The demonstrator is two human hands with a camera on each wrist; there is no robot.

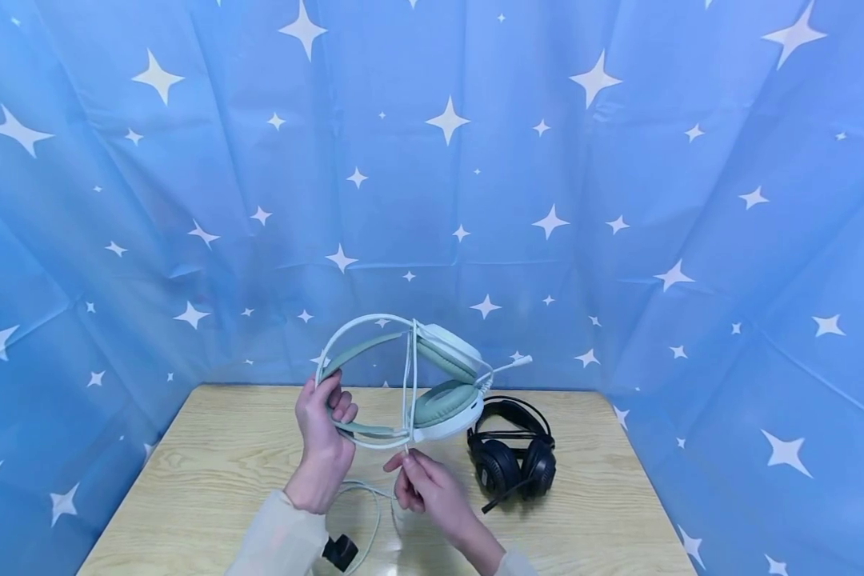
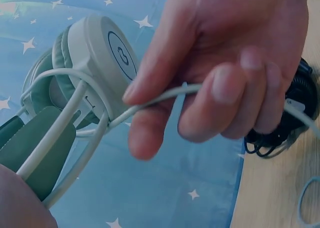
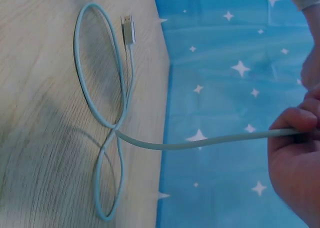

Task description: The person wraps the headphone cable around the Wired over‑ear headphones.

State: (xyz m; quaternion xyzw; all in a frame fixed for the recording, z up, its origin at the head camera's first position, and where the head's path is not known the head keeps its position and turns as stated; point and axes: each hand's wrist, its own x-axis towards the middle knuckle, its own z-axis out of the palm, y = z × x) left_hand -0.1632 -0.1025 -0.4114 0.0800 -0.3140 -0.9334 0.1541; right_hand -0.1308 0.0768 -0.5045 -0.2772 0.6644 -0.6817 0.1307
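Observation:
A white and green headset (image 1: 442,404) is held above the table by my left hand (image 1: 326,420), whose fingers curl round its headband (image 1: 353,322). Its ear cups point right, and a thin microphone boom (image 1: 511,365) sticks out past them. The pale cable (image 2: 172,92) wraps across the headset near the cups. Just below the headset, my right hand (image 1: 432,490) pinches this cable between thumb and index finger. From that hand the cable runs down to loops (image 3: 80,53) on the table, ending in a USB plug (image 3: 128,30).
A black headset (image 1: 514,456) with a microphone lies on the wooden table (image 1: 209,464) to the right. Blue curtains (image 1: 403,200) with white stars stand behind and at both sides. A dark object (image 1: 341,552) shows by the left sleeve.

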